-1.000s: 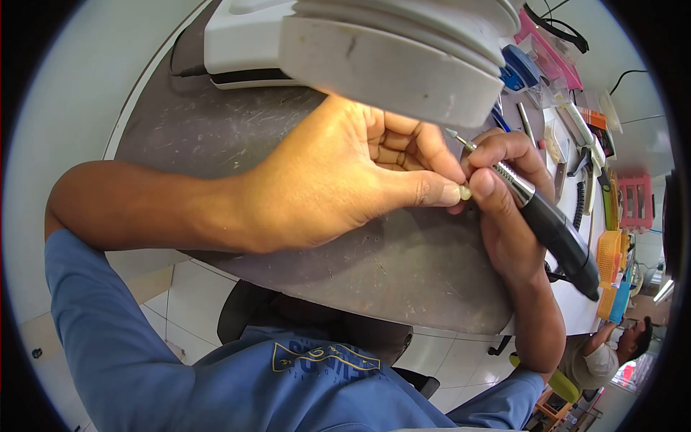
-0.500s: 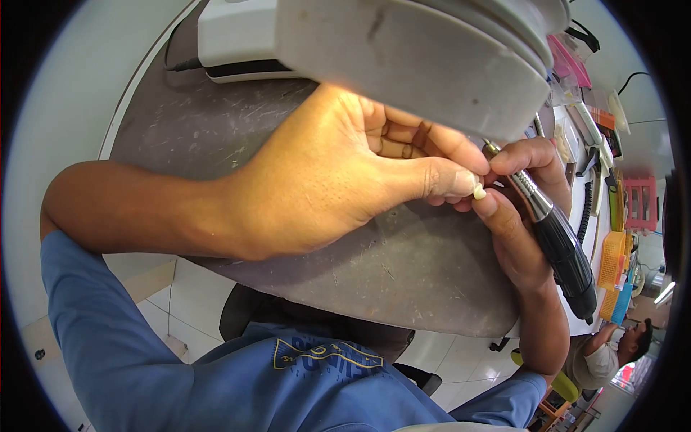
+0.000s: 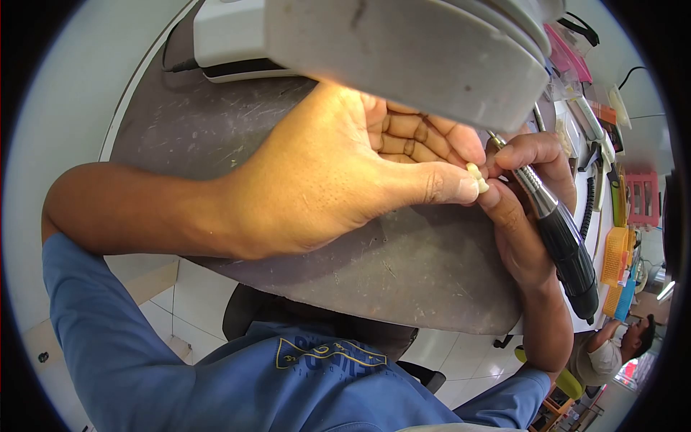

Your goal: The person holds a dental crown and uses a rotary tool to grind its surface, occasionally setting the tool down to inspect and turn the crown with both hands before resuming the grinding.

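A small cream-coloured, tooth-shaped dental piece (image 3: 478, 180) sits between the fingertips of both hands, right of the middle of the view. My left hand (image 3: 338, 176) comes in from the left and pinches it between thumb and fingers; the other fingers are loosely curled. My right hand (image 3: 520, 230) holds a rotary handpiece (image 3: 565, 241) with a silver front and black body. Its thumb tip touches the dental piece. The handpiece's metal nose points up and left, past the dental piece; whether a bur is fitted at its tip I cannot make out.
A grey lamp head (image 3: 410, 57) hangs low over the hands. Below lies a scratched dark tabletop (image 3: 403, 277), with a white box-shaped device (image 3: 234, 32) at the back left. Tools, orange baskets (image 3: 615, 255) and a pink rack (image 3: 642, 199) line the right; another person (image 3: 612, 349) sits beyond.
The dental piece has been turned and shows more of itself between the fingertips. My left fingers have opened out slightly from the thumb. The handpiece stays in my right hand.
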The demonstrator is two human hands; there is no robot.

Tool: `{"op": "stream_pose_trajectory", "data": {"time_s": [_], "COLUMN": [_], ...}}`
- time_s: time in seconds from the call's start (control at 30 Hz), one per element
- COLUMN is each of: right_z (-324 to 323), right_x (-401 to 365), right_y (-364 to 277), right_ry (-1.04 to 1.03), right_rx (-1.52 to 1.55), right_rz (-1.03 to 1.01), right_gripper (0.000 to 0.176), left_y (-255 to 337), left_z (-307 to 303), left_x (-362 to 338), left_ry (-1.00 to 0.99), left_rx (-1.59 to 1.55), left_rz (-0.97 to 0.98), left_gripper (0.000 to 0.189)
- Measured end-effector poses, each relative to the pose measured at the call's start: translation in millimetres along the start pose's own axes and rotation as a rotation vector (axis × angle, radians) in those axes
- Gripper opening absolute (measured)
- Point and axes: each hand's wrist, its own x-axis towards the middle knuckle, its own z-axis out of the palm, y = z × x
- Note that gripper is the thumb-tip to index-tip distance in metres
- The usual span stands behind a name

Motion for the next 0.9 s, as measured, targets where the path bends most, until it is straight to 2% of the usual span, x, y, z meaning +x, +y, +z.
{"op": "stream_pose_trajectory", "data": {"time_s": [0.27, 0.37, 0.43, 0.5, 0.6, 0.67, 0.8, 0.9], "right_z": [0, -7, -11, -18, -17, -11, -9, 1], "right_x": [-3, -6, -6, -7, -10, -8, -12, -12], "right_y": [-3, -1, -2, 0, -4, -5, -12, -12], "right_ry": [0.013, 0.076, 0.086, 0.079, 0.111, 0.209, 0.176, 0.252], "right_rx": [-0.040, 0.018, -0.136, -0.181, -0.356, -0.320, -0.368, -0.318], "right_rz": [0.027, -0.034, -0.084, -0.116, -0.083, -0.138, -0.103, -0.087], "right_gripper": [0.025, 0.034, 0.045, 0.046, 0.043, 0.028, 0.023, 0.027], "left_y": [-2, -1, 1, 2, 2, 2, -1, -2], "left_z": [0, 1, 1, 1, 0, 0, 0, 0], "left_x": [2, 2, 2, 1, 1, 1, 2, 3], "left_ry": [0.018, 0.036, 0.035, 0.045, 0.030, 0.030, 0.033, 0.024], "left_rx": [0.005, 0.031, 0.046, 0.044, 0.040, 0.048, 0.066, 0.051], "left_rz": [-0.022, -0.016, -0.006, -0.065, -0.075, -0.074, -0.036, -0.013], "left_gripper": [0.021, 0.019, 0.018, 0.018, 0.018, 0.018, 0.019, 0.019]}}
